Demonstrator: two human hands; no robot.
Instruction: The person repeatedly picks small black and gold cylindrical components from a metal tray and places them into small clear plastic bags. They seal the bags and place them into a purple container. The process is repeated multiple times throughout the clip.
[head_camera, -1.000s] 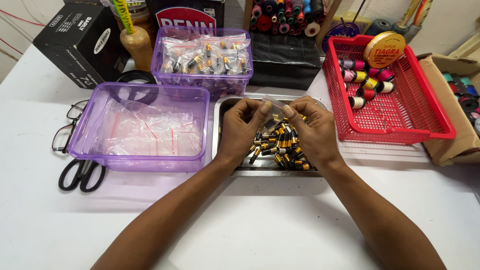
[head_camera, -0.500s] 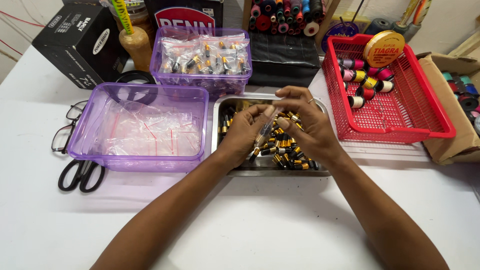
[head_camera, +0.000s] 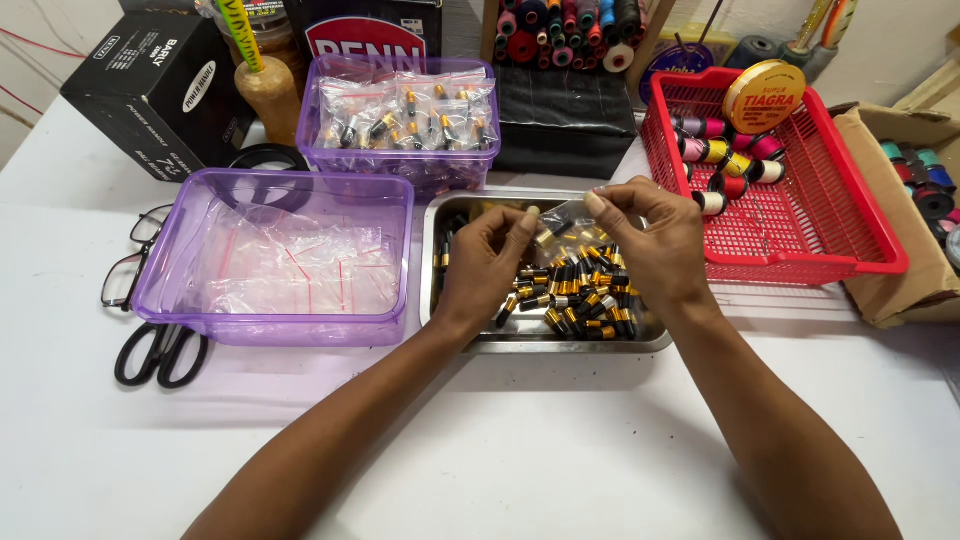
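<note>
We note both forearms reaching in from 6 o'clock over the white table (head_camera: 520, 440). The left hand (head_camera: 490, 265) and right hand (head_camera: 650, 245) are raised above the steel tray (head_camera: 440, 290), which holds a heap of small black-and-gold parts (head_camera: 580, 300). Between them is a small clear bag (head_camera: 560, 218), pinched at its top edge: left fingertips (head_camera: 531, 213) closed on it at its 9 o'clock side, right fingertips (head_camera: 595, 203) closed at its 3 o'clock side. A part shows inside the bag. At 9 o'clock of the tray, a purple bin (head_camera: 160, 290) of empty bags; scissors (head_camera: 160, 352) beside it. At 12 o'clock, a second purple bin (head_camera: 400, 170) of filled bags. At 2 o'clock, a red basket (head_camera: 810, 230).
</note>
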